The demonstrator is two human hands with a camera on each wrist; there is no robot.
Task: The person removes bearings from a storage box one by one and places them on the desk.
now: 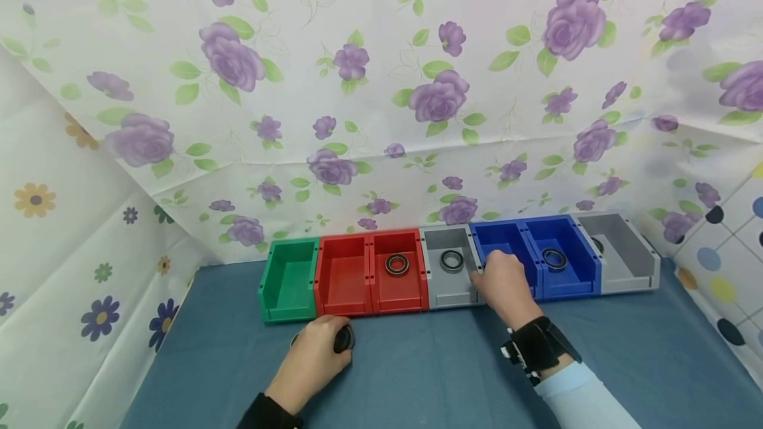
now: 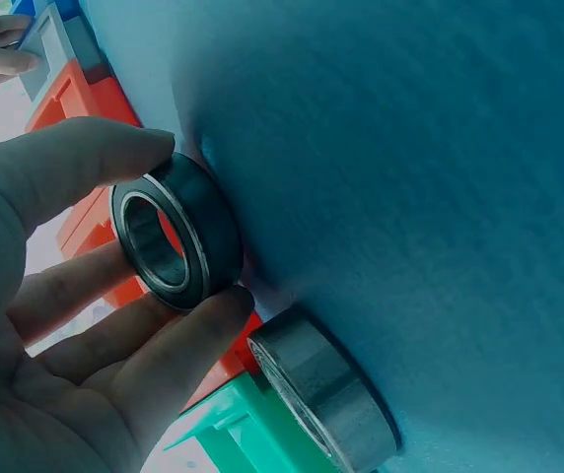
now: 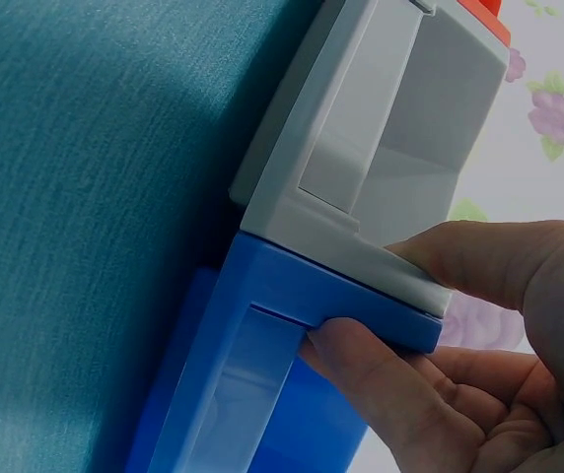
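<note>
My left hand [image 1: 316,356] is low over the cloth in front of the left red bin [image 1: 344,310]. Between its thumb and fingers it grips a dark ring bearing [image 2: 218,222], tilted on edge in the left wrist view. A second bearing [image 2: 326,394] with a metal outer ring lies on the cloth close by the fingertips. My right hand [image 1: 507,286] pinches the adjoining side walls of the middle grey bin [image 3: 307,212] and the blue bin [image 3: 262,264]. Its thumb is inside the grey wall, the fingers on the blue side.
A green bin [image 1: 289,315] ends the row on the left, a grey bin [image 1: 628,283] on the right. Bearings lie in the right red bin [image 1: 417,303], middle grey bin, right blue bin [image 1: 572,288] and end grey bin. A flowered sheet [image 1: 381,85] hangs behind.
</note>
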